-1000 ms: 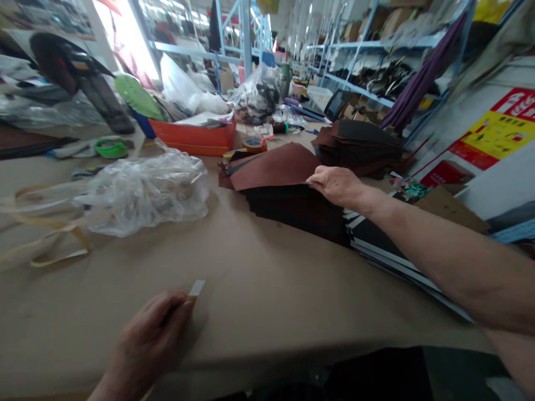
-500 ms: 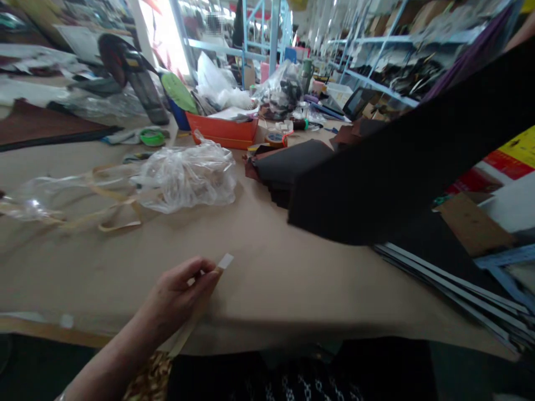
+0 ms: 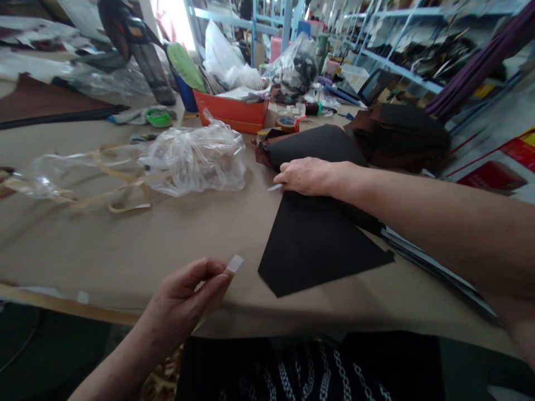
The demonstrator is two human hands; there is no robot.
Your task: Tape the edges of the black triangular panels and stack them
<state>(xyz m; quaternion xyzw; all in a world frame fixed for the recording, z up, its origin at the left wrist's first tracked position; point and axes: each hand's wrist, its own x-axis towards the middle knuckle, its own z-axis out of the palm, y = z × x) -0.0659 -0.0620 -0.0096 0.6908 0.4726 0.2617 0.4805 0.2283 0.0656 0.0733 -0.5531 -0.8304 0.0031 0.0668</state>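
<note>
Brings the black sheet (image 3: 317, 245) down flat onto the tabletop (image 3: 104, 239), out of the raised slant of half a second ago, and moves the right grip (image 3: 307, 177) back across to the sheet's far end.

Spreads plain tan and fairly smooth across the tabletop. Bears, beyond the left grip (image 3: 194, 295), a crumpled clear plastic bag (image 3: 200, 159) with loose tan bands (image 3: 131, 209) trailing leftward, and farther off an orange box (image 3: 234, 108). Carries, just beyond the right grip, a stack of dark pieces (image 3: 321, 139), and past that to the right a folded dark-brown heap (image 3: 401, 136). Opens, far beyond both grips, onto blue shelving (image 3: 403, 71); shows a red and yellow sign (image 3: 518, 155) far to the right grip's right.

Lies just nearer than the right grip and right of the left one, as to the black sheet: looks matte and straight-sided, with a blunt near point and a narrow corner at right.

Pinches a tan strip (image 3: 217, 298) in the left grip, white-ended beyond the fingertips. Closes the right grip on a small white piece (image 3: 275, 187); cannot tell whether touching the sheet too.
</note>
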